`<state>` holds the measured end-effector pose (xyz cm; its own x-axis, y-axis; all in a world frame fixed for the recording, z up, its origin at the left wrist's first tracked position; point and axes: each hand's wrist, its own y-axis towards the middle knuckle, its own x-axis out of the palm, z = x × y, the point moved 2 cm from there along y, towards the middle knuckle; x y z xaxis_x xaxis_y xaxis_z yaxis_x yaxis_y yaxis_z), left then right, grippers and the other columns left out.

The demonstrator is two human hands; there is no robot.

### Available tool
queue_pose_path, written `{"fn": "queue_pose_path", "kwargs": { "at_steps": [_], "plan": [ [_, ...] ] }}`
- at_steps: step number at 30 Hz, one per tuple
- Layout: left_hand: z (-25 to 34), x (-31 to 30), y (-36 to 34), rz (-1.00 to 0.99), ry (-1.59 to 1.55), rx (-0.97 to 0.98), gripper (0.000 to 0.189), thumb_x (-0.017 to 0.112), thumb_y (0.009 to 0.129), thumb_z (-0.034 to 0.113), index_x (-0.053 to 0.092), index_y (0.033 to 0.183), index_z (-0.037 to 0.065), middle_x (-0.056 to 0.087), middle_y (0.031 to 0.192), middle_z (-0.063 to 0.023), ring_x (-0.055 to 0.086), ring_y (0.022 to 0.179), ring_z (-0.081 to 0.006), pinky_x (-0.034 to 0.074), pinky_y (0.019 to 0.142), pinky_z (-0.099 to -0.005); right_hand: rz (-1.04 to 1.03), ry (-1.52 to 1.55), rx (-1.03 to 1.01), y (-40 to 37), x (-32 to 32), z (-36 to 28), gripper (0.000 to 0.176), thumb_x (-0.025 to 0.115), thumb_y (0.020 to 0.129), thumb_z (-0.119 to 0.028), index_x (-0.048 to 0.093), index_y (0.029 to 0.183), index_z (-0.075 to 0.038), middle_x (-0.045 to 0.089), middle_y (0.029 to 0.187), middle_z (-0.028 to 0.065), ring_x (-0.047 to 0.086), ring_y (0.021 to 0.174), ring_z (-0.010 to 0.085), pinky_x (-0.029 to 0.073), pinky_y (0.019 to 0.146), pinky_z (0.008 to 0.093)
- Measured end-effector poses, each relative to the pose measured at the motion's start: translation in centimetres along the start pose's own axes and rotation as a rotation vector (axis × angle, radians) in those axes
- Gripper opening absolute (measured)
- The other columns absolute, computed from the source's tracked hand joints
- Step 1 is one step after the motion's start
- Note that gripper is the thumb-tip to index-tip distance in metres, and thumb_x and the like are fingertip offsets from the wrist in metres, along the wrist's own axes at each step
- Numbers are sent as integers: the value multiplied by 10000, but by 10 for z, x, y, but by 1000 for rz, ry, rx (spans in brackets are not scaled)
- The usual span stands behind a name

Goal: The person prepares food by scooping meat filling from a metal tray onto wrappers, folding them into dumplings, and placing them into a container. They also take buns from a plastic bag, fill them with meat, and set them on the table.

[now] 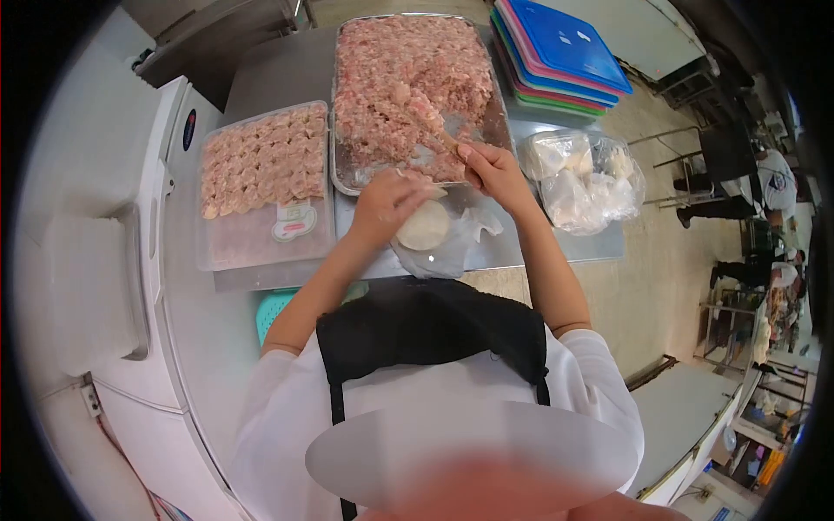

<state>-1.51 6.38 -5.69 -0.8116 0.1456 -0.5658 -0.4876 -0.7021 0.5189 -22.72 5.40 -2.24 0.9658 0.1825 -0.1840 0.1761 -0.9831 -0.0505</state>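
My right hand (493,178) grips the handle of a wooden spatula (449,142), whose far end lies over the ground meat and bears a lump of it. A large metal tray (509,143) holds the ground meat (408,65). Near the tray's front edge, my left hand (393,201) is blurred, its fingers curled around something pale that is mostly hidden. Just below it, a stack of round wrappers (424,226) rests on a plastic bag (439,259). To the left, rows of filled dumplings (261,161) sit in a clear plastic tray (252,252).
Colored plastic lids (569,43) are stacked at the back right. Bags of pale wrappers (582,182) lie at the table's right side. A teal basket (274,313) shows below the table's front edge. People (776,184) are far off at the right.
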Motion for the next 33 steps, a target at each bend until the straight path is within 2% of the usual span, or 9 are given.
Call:
{"fn": "queue_pose_path", "kwargs": {
  "at_steps": [3,6,9,15,18,25,29,32,33],
  "plan": [
    [8,18,-10,-499,236,111,172,642,779,151,692,934,97,664,939,-87,600,911,-306,470,803,-397,6,27,-14,-13,-3,-2,361,516,973,-347,633,780,-65,424,537,-47,366,466,36,269,436,214],
    [7,23,-25,-208,122,237,170,632,792,180,693,918,85,653,908,-93,590,894,-291,463,803,-397,25,-1,49,-16,-16,13,359,527,965,-354,678,836,-54,436,530,-47,389,476,46,292,448,227],
    [-12,21,-25,-425,40,-10,173,673,763,192,691,890,76,647,920,-93,580,900,-304,457,823,-398,42,15,100,-25,-22,16,360,526,963,-369,656,822,-65,440,535,-49,377,472,41,277,443,219],
    [24,17,-19,-354,258,104,377,737,692,207,602,1005,45,580,1033,-156,533,985,-342,448,839,-412,23,76,146,-29,-23,13,405,524,961,-379,574,685,-87,447,530,-49,376,474,35,272,439,218],
    [26,24,-23,-375,263,44,394,726,698,197,558,1020,47,537,1059,-181,526,955,-348,461,775,-446,9,47,132,-25,-24,20,416,524,960,-379,553,661,-92,450,526,-50,383,477,40,277,438,223],
    [23,24,-32,-331,194,-115,222,683,791,230,625,853,25,544,854,-152,540,882,-341,441,778,-427,-49,6,85,-26,-22,11,393,508,965,-379,596,719,-85,456,527,-45,398,481,49,291,445,228],
    [11,16,-25,-271,123,-36,286,641,850,283,673,919,7,593,910,-154,567,839,-313,461,741,-379,-62,69,96,-30,-18,11,396,506,964,-386,605,733,-81,471,529,-42,401,463,48,290,432,225],
    [-5,17,-20,-327,-86,-200,268,637,859,263,670,910,1,612,881,-160,584,814,-309,468,739,-363,-35,50,88,-29,-14,17,431,524,953,-384,517,619,-112,441,505,-41,383,422,45,268,391,213],
    [-10,18,-20,-299,-170,-317,346,572,874,339,656,887,4,619,901,-183,583,871,-347,453,778,-392,-24,44,84,-28,-13,19,454,530,950,-383,487,581,-122,431,496,-40,377,408,44,260,377,209]
  ]
}}
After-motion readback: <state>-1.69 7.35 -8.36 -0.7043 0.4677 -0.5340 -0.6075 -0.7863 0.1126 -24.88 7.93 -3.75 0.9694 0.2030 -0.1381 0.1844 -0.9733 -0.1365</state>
